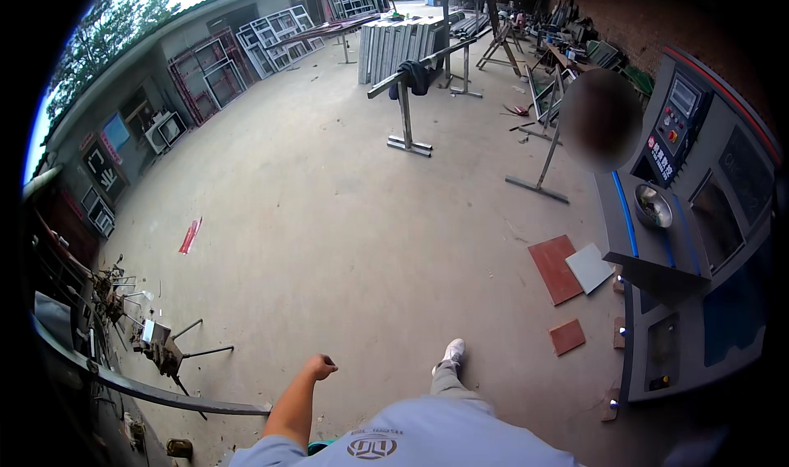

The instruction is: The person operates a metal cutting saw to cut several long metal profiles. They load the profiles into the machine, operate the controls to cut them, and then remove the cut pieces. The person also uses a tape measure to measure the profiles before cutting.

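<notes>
My left hand (322,366) hangs over the concrete floor (329,294), ahead of my body. Its fingers are loosely curled, and nothing sticks out of them. Beside my left forearm ends a long grey metal bar (189,402) that runs in from the left edge. Farther left, a small metal-legged stand (168,353) is the nearest separate thing to this hand. My right hand and forearm do not show. One foot in a white shoe (454,350) is stepping out in front of me.
At right stands a grey machine (649,319) with a control panel (675,122) and a metal bowl (653,205) on its ledge. Red boards (559,265) and a pale board (589,268) lie beside it. Ahead are a metal trestle (405,113) and stacked grey profiles (399,49). Frames (279,38) lean against the wall.
</notes>
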Demonstrator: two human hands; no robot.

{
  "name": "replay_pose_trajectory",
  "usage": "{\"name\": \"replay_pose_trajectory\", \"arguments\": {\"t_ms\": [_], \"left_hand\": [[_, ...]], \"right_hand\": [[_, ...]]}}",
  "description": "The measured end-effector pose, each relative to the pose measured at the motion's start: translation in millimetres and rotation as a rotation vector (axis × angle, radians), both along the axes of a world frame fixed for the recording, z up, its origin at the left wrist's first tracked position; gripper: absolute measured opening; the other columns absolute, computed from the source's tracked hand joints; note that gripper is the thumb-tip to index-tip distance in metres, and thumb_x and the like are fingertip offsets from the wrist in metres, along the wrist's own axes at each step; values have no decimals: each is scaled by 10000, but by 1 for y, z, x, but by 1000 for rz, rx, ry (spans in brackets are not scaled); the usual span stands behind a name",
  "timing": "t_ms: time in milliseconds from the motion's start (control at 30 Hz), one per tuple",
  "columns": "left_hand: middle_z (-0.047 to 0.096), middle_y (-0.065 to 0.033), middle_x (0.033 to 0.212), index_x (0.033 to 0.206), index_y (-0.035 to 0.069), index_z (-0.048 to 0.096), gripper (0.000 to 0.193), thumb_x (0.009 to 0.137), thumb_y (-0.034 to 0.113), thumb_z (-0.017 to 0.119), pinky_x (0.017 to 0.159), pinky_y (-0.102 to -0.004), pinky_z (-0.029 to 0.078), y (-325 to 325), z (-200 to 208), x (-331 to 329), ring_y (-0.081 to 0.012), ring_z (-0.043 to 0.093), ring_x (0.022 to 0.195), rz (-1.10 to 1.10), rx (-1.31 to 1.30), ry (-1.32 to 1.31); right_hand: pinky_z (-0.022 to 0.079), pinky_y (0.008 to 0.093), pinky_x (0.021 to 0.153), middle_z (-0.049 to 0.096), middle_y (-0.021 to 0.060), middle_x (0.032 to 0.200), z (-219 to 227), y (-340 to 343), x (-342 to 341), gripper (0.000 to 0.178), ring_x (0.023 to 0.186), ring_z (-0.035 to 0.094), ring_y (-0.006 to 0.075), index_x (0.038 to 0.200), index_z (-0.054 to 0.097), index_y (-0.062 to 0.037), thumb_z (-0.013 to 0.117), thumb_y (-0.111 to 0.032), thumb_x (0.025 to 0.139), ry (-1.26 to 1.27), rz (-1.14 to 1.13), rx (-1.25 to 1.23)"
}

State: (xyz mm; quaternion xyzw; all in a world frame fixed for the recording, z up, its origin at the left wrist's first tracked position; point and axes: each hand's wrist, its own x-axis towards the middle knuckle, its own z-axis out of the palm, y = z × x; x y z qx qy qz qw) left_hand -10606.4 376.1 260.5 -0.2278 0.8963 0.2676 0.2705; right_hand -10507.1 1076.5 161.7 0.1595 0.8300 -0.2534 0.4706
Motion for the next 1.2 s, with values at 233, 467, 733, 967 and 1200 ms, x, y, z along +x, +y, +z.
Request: {"name": "replay_pose_trajectory", "arguments": {"t_ms": [233, 467, 733, 967, 1200], "left_hand": [[721, -160, 1056, 1055, 75, 745, 432, 827, 436, 677, 903, -395, 527, 47, -32, -98, -301, 681, 991, -78, 152, -258], [698, -209, 1088, 1093, 52, 718, 475, 851, 444, 605, 911, -408, 512, 103, -8, -281, -328, 668, 1012, 22, 262, -203], [713, -180, 1061, 1015, 85, 755, 410, 860, 442, 626, 920, -404, 506, 14, -124, -517, -304, 664, 1030, 0, 378, -321], [716, -186, 1023, 972, 54, 742, 370, 896, 384, 592, 893, -411, 512, -50, -44, -857, -318, 670, 999, -110, 135, -91], [717, -195, 995, 962, 12, 714, 359, 917, 345, 589, 870, -400, 515, -65, 13, -1131, -322, 677, 976, 25, 185, 151]], "right_hand": [[536, 382, 810, 740, 120, 964, -10, -34, -332, 372, 877, 692, 283, 981, 757, -87, 716, -384, 761, 14, 280, 2], [533, 378, 832, 724, 144, 994, 101, -94, -704, 327, 926, 684, 266, 999, 728, -71, 735, -322, 789, 496, 141, -134], [534, 351, 769, 729, 97, 857, 39, -103, -882, 253, 786, 675, 194, 937, 745, -48, 724, -260, 800, 380, 70, -68], [549, 330, 713, 741, 112, 852, 72, -98, -895, 201, 781, 708, 181, 922, 755, -23, 687, -190, 831, 38, -232, -39], [540, 366, 793, 733, 139, 990, -130, -38, -993, 340, 923, 704, 271, 971, 752, -59, 627, -353, 854, 200, 872, 9]]}}
